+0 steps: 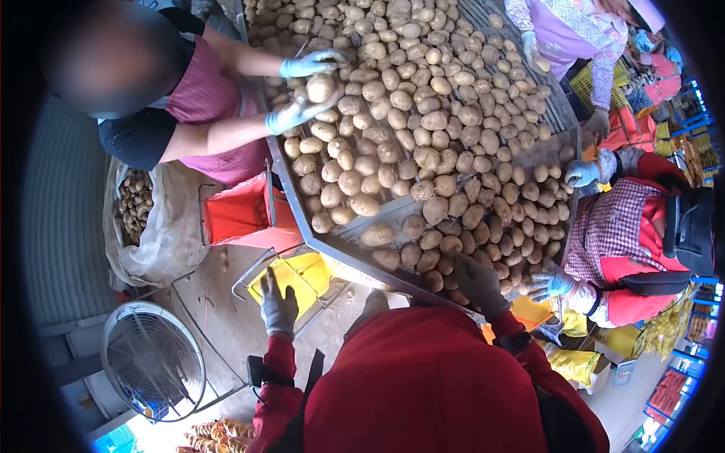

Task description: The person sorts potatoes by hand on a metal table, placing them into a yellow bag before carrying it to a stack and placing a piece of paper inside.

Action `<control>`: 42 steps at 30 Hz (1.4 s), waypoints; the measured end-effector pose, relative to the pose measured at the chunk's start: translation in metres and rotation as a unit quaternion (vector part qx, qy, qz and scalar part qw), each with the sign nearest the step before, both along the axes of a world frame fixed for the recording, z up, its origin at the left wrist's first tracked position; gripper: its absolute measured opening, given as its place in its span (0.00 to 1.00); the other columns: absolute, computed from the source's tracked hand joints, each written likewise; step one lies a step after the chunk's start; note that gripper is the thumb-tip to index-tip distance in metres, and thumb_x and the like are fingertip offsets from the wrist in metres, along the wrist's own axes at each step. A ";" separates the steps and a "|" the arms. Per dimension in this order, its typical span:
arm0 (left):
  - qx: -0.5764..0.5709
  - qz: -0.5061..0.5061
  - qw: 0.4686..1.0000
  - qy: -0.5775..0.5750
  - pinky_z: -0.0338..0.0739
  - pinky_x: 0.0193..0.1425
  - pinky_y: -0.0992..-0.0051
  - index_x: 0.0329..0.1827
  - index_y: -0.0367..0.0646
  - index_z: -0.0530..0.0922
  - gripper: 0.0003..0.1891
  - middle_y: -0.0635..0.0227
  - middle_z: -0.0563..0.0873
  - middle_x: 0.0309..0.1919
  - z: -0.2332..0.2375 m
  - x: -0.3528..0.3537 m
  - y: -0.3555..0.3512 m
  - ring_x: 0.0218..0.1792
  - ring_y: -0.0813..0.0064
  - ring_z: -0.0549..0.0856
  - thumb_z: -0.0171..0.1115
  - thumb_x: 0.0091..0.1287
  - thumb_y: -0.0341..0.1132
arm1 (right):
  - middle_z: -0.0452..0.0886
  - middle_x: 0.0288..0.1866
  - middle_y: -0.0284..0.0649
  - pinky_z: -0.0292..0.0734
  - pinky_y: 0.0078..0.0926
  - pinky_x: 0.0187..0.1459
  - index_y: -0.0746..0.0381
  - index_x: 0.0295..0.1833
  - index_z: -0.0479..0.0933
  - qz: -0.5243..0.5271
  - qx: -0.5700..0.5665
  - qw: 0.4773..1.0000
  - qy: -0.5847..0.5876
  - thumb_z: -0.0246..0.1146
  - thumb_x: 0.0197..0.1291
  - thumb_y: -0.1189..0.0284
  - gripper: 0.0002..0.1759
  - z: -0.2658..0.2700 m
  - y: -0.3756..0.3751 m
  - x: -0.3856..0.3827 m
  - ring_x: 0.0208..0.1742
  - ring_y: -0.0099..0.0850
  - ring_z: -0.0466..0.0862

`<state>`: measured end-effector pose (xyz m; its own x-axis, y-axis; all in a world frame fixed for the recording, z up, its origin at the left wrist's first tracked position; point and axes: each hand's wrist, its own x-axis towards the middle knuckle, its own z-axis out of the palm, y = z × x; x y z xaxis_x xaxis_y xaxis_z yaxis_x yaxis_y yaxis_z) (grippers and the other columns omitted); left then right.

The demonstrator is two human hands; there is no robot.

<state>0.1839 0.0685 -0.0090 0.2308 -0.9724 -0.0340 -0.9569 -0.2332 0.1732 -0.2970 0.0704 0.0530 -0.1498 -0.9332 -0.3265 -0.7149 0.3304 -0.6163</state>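
Note:
My left hand (279, 304), in a grey glove, is held away from the sorting table with its fingers spread and nothing in it. Just beside it is a yellow container (302, 275) under the table's left edge. At the near edge of the table, my right hand (482, 287), in a darker-looking glove, reaches over the potatoes (451, 244). Its fingers look stretched out and touch or nearly touch them; shadow blurs the detail. Many brown potatoes cover the metal-edged table (361, 266).
Across to the left, a co-worker's gloved hands hold a potato (320, 87). Other co-workers stand along the right side, one with a gloved hand (551, 285) near my right hand. A red container (238, 214), a sack of potatoes (136, 208) and a fan (153, 361) stand left.

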 end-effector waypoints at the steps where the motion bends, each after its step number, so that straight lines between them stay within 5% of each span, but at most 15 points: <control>1: -0.027 -0.061 0.997 0.042 0.82 0.62 0.53 0.83 0.47 0.64 0.38 0.46 0.77 0.70 0.001 -0.014 -0.018 0.59 0.44 0.86 0.65 0.69 0.38 | 0.88 0.44 0.51 0.81 0.54 0.47 0.51 0.57 0.84 0.004 0.011 1.000 0.003 0.60 0.72 0.56 0.17 0.000 0.003 0.000 0.49 0.55 0.86; 4: 0.029 -0.136 0.968 0.210 0.81 0.63 0.52 0.79 0.50 0.69 0.33 0.45 0.77 0.71 0.043 -0.106 -0.085 0.59 0.42 0.86 0.65 0.70 0.41 | 0.88 0.45 0.50 0.82 0.52 0.48 0.50 0.60 0.83 0.048 -0.011 0.999 0.021 0.59 0.73 0.54 0.19 -0.018 0.007 0.005 0.50 0.53 0.87; 12: 0.219 -0.124 0.965 0.072 0.84 0.51 0.51 0.75 0.50 0.70 0.36 0.43 0.84 0.58 0.020 -0.222 -0.194 0.48 0.41 0.89 0.65 0.68 0.57 | 0.89 0.45 0.47 0.84 0.45 0.50 0.50 0.63 0.82 0.118 -0.020 0.992 0.035 0.60 0.74 0.58 0.18 0.000 0.019 -0.003 0.48 0.48 0.90; 13: 0.111 -0.181 0.964 0.160 0.84 0.47 0.50 0.74 0.51 0.71 0.36 0.46 0.88 0.49 0.016 -0.213 -0.194 0.45 0.48 0.90 0.64 0.68 0.61 | 0.88 0.50 0.48 0.84 0.45 0.52 0.52 0.65 0.80 0.083 0.017 0.996 -0.016 0.59 0.74 0.58 0.20 0.001 0.019 -0.006 0.51 0.49 0.88; 14: 0.200 -0.121 0.913 0.335 0.84 0.40 0.59 0.72 0.49 0.73 0.35 0.53 0.89 0.44 0.013 -0.207 -0.197 0.42 0.59 0.91 0.61 0.71 0.63 | 0.86 0.56 0.49 0.84 0.46 0.53 0.55 0.67 0.78 0.047 0.048 0.995 -0.069 0.57 0.75 0.58 0.21 0.001 0.017 -0.010 0.55 0.51 0.87; 16: 0.332 -0.029 0.630 0.702 0.81 0.35 0.71 0.71 0.47 0.72 0.31 0.59 0.88 0.48 0.047 -0.196 -0.177 0.40 0.67 0.91 0.58 0.76 0.60 | 0.84 0.62 0.52 0.83 0.45 0.55 0.58 0.70 0.75 0.005 0.036 0.985 -0.171 0.57 0.75 0.60 0.24 0.010 0.009 -0.013 0.59 0.52 0.86; 18: 0.338 0.024 0.544 0.768 0.79 0.33 0.76 0.71 0.45 0.72 0.31 0.61 0.87 0.50 0.069 -0.213 -0.153 0.41 0.70 0.91 0.56 0.77 0.59 | 0.83 0.65 0.54 0.83 0.41 0.57 0.62 0.72 0.72 0.002 -0.048 0.963 -0.266 0.59 0.73 0.62 0.27 0.030 -0.010 -0.014 0.62 0.50 0.86; 21: 0.307 0.018 0.554 0.774 0.72 0.23 0.80 0.67 0.44 0.75 0.31 0.62 0.89 0.44 0.077 -0.237 -0.129 0.30 0.76 0.86 0.48 0.80 0.63 | 0.83 0.63 0.55 0.82 0.38 0.56 0.64 0.73 0.72 -0.015 -0.060 0.938 -0.341 0.62 0.71 0.63 0.28 0.016 -0.046 -0.001 0.60 0.47 0.87; 24: 0.245 0.039 0.624 0.741 0.73 0.23 0.82 0.62 0.41 0.78 0.33 0.65 0.90 0.40 0.073 -0.264 -0.104 0.30 0.79 0.86 0.43 0.83 0.64 | 0.84 0.59 0.54 0.81 0.40 0.56 0.64 0.73 0.72 0.139 -0.138 0.934 -0.300 0.63 0.70 0.63 0.30 0.080 -0.088 0.011 0.56 0.46 0.87; 26: 0.285 0.064 0.549 0.783 0.75 0.27 0.83 0.61 0.40 0.79 0.33 0.66 0.89 0.40 0.109 -0.278 -0.100 0.32 0.78 0.86 0.44 0.82 0.64 | 0.84 0.61 0.53 0.82 0.37 0.58 0.64 0.70 0.76 0.188 -0.226 0.935 -0.200 0.66 0.68 0.61 0.29 0.052 -0.087 0.029 0.56 0.46 0.86; 31: 0.344 0.070 0.637 0.686 0.79 0.34 0.81 0.57 0.39 0.82 0.40 0.64 0.90 0.37 0.115 -0.248 -0.083 0.33 0.77 0.87 0.38 0.80 0.71 | 0.84 0.52 0.51 0.82 0.41 0.53 0.66 0.65 0.76 0.131 -0.211 0.912 -0.326 0.68 0.65 0.67 0.25 0.046 -0.082 0.052 0.51 0.48 0.87; 34: 0.359 0.053 0.561 0.744 0.81 0.38 0.78 0.58 0.38 0.81 0.41 0.62 0.91 0.40 0.124 -0.232 -0.085 0.33 0.74 0.88 0.39 0.80 0.71 | 0.85 0.50 0.52 0.82 0.41 0.53 0.67 0.62 0.76 0.153 -0.224 0.901 -0.338 0.68 0.65 0.70 0.22 0.021 -0.077 0.062 0.51 0.47 0.87; 37: 0.292 -0.013 0.703 0.648 0.82 0.42 0.75 0.60 0.38 0.81 0.39 0.60 0.91 0.43 0.091 -0.211 -0.070 0.32 0.72 0.87 0.40 0.82 0.68 | 0.86 0.47 0.52 0.82 0.40 0.52 0.68 0.60 0.77 0.190 -0.240 0.912 -0.274 0.66 0.66 0.72 0.19 0.031 -0.075 0.087 0.50 0.47 0.88; 39: 0.268 0.035 0.612 0.743 0.74 0.33 0.80 0.63 0.38 0.78 0.34 0.67 0.85 0.36 0.081 -0.202 -0.065 0.31 0.77 0.84 0.42 0.83 0.63 | 0.86 0.46 0.53 0.83 0.40 0.51 0.68 0.60 0.78 0.159 -0.209 0.904 -0.336 0.66 0.67 0.73 0.19 0.063 -0.081 0.111 0.49 0.46 0.88; 42: 0.236 0.062 0.610 0.754 0.77 0.31 0.75 0.63 0.38 0.76 0.29 0.67 0.84 0.32 0.086 -0.180 -0.049 0.30 0.77 0.84 0.50 0.82 0.58 | 0.86 0.46 0.54 0.84 0.39 0.47 0.68 0.59 0.79 0.218 -0.249 0.914 -0.233 0.66 0.66 0.72 0.18 0.049 -0.070 0.132 0.47 0.46 0.89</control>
<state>0.0038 0.0194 0.0768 -0.3384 -0.7498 -0.5686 0.2370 -0.6527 0.7196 -0.1647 0.0006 0.1016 0.3186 -0.9215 0.2219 -0.3336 -0.3281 -0.8838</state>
